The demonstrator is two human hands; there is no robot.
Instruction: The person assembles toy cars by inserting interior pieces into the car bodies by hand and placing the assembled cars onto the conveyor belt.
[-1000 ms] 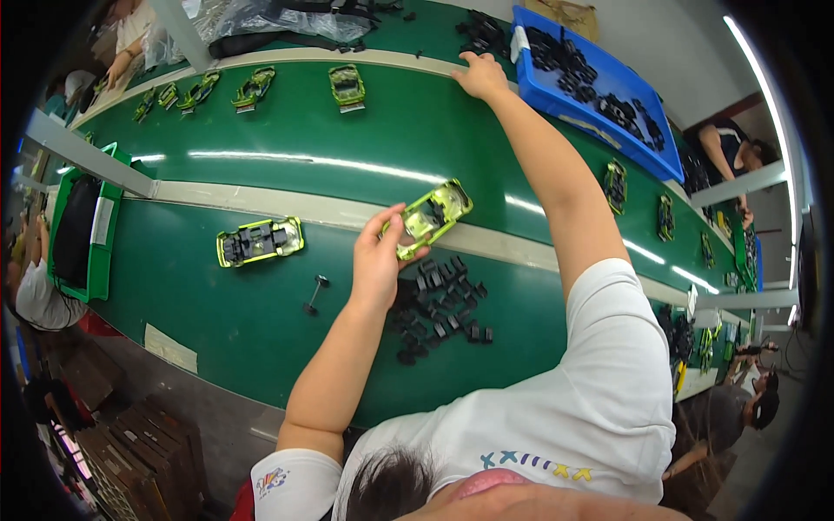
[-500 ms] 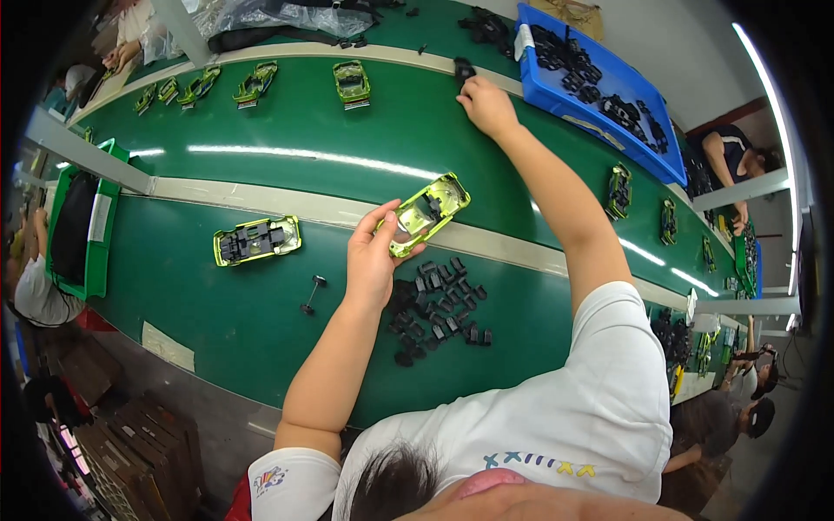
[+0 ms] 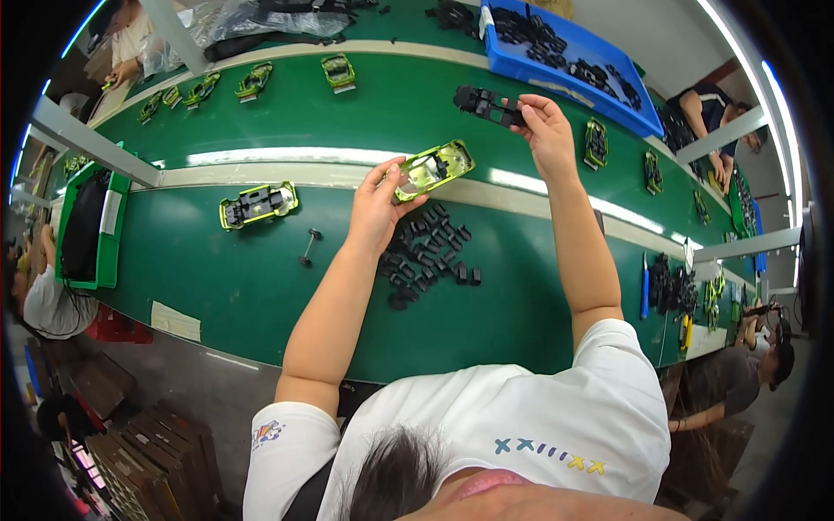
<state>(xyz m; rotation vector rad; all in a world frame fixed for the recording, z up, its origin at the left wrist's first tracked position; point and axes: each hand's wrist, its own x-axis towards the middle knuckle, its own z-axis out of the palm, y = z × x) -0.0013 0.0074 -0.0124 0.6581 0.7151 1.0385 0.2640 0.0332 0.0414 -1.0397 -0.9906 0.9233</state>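
Note:
My left hand [image 3: 373, 213] grips a shiny yellow-green toy car body [image 3: 446, 170], its hollow underside up and a black part inside it. To the right and farther off, my right hand [image 3: 549, 137] is closed on one end of a flat black toy car chassis [image 3: 486, 105], held above the table. Just below my left hand lies a pile of small black plastic parts [image 3: 430, 252]. Left of it rest a wheel axle [image 3: 310, 247] with a wheel at each end and another green car body [image 3: 259, 206] fitted with black parts.
A blue bin [image 3: 521, 75] of black parts stands at the far right. Several green car bodies [image 3: 339, 73] line the far strip of the table [image 3: 295, 130]. At the left edge sits a green bin [image 3: 106, 252] with black contents. Co-workers sit on both sides.
My right hand has come back from beside the blue bin and now holds the black chassis up. My left hand still holds the car body, turned a little flatter.

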